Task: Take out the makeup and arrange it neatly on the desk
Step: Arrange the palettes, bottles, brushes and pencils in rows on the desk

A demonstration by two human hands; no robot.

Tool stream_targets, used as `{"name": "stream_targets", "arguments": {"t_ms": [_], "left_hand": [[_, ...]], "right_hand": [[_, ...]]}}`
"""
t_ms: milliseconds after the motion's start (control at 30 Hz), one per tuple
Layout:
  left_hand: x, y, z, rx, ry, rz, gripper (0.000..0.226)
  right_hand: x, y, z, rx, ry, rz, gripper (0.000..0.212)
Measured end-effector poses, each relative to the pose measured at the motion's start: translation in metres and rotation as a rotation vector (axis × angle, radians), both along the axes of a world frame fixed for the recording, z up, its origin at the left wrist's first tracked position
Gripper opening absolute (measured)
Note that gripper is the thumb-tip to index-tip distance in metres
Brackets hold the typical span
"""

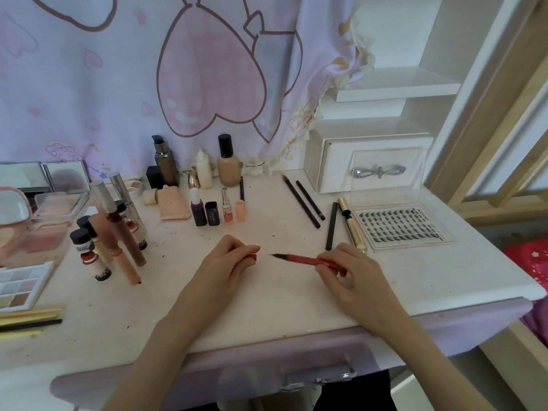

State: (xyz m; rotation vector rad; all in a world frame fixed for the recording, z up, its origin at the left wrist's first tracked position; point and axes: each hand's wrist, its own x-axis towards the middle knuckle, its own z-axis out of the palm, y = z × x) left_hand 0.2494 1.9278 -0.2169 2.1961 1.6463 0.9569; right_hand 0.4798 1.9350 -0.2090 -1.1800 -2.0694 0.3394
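Fingers of my right hand [348, 275] are pinching a red eyeliner pen [308, 259], its dark tip pointing left over the desk [267, 307]. My left hand [229, 262] is curling around the pen's red cap [252, 257], just apart from the tip. Black pencils [308, 204] and a lash tray [403, 226] are lying beyond my right hand.

Over the white table [415, 286], the right hand [353, 277] grips a red liner pen [308, 260], its dark tip pointing left at the left hand [229, 262], which pinches a small red cap [252, 257]. Black pencils [305, 203] and a lash tray [403, 228] lie just beyond.
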Motion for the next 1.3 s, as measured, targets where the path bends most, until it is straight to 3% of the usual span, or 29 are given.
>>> {"name": "stream_targets", "arguments": {"t_ms": [100, 267, 467, 600, 800, 967, 1033, 1233, 1300], "left_hand": [[0.020, 0.008, 0.002, 0.017, 0.002, 0.085, 0.025], [0.089, 0.044, 0.011, 0.130, 0.200, -0.126, 0.025], [0.120, 0.085, -0.001, -0.091, 0.261, -0.268, 0.030], [0.116, 0.086, -0.002, -0.129, 0.151, -0.218, 0.026], [0.098, 0.077, -0.004, -0.144, 0.119, -0.035, 0.033], [0.086, 0.070, -0.009, -0.112, 0.073, 0.038, 0.029], [0.085, 0.070, -0.010, -0.092, 0.045, 0.039, 0.027], [0.086, 0.075, -0.010, 0.022, 0.047, 0.036, 0.021], [0.090, 0.076, -0.009, 0.089, 0.083, 0.110, 0.023]], "right_hand": [[0.020, 0.001, 0.000, -0.024, 0.192, -0.181, 0.011], [0.037, 0.013, 0.003, -0.108, 0.292, -0.388, 0.024], [0.043, 0.024, 0.006, -0.100, 0.175, -0.424, 0.025], [0.036, 0.034, 0.014, -0.058, 0.080, -0.410, 0.031], [0.004, 0.052, 0.014, 0.026, -0.328, -0.448, 0.027], [-0.011, 0.064, 0.002, 0.058, -0.525, -0.442, 0.034], [-0.012, 0.064, -0.002, 0.083, -0.566, -0.436, 0.034], [-0.008, 0.055, 0.006, 0.120, -0.587, -0.432, 0.008], [-0.004, 0.051, 0.006, 0.206, -0.501, -0.455, 0.016]]}}
